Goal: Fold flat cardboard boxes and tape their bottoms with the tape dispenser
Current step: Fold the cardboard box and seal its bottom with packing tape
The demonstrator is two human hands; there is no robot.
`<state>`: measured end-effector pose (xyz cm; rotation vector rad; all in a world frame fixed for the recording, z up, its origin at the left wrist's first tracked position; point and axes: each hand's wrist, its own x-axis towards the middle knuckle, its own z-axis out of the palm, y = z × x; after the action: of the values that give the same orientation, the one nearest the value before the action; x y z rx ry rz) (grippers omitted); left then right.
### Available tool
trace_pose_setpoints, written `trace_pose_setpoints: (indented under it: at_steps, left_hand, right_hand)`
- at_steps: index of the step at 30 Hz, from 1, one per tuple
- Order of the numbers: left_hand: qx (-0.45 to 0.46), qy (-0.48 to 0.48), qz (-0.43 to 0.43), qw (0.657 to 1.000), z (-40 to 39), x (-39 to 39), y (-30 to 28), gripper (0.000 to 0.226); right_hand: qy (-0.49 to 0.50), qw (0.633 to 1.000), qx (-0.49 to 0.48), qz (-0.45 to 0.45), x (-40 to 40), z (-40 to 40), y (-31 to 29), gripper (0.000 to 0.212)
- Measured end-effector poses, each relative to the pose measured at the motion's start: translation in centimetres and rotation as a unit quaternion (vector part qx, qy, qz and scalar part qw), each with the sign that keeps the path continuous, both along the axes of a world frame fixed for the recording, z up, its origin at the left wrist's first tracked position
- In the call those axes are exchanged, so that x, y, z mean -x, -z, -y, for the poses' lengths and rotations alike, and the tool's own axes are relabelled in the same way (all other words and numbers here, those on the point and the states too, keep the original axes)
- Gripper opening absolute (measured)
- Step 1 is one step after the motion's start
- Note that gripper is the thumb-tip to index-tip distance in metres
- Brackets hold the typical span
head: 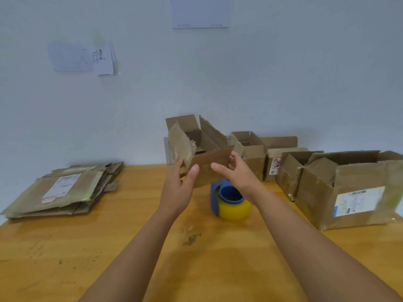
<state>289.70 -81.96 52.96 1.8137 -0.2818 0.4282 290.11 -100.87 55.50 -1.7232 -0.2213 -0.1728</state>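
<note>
Both hands pinching the opened box [202, 153] above the tape dispenser [231, 199] | left hand [177, 188] grip on a flap, right hand [237, 171] grip on the wall | square it before folding.

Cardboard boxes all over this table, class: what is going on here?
A person is setting up a small cardboard box at the back of the wooden table. The left hand and right hand hold it by its near sides, with its flaps open upward. The tape dispenser, blue with a yellow roll, sits untouched just in front. A stack of flat boxes waits at the left; several opened-up boxes stand in a row at the right.
</note>
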Motion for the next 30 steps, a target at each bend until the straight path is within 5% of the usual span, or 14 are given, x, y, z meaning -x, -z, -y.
trace_pose_setpoints:
  at_steps: [14, 21, 25, 28, 30]
  left_hand:
    - [-0.066, -0.125, -0.106, 0.984, -9.1, -2.5, 6.2, 0.100]
    - [-0.140, -0.058, -0.148, 0.977, -8.4, -2.5, 9.1, 0.082]
    - [-0.306, -0.040, -0.066, 0.949, -8.0, -3.2, 8.9, 0.047]
    - [-0.223, -0.153, -0.059, 0.961, -10.3, -5.2, 7.5, 0.039]
    - [-0.135, -0.220, -0.088, 0.962, -12.5, -6.9, 6.8, 0.046]
  right_hand:
    - [-0.082, 0.989, 0.051, -0.114, -7.5, -12.4, 6.6, 0.095]
    - [0.100, 0.980, 0.093, -0.145, -6.7, -13.4, 7.7, 0.087]
    - [0.173, 0.976, 0.099, -0.083, -4.9, -13.0, 8.1, 0.053]
    - [0.148, 0.966, 0.213, 0.011, -3.1, -13.1, 9.3, 0.044]
    - [0.125, 0.921, 0.361, 0.077, -2.7, -13.4, 10.0, 0.048]
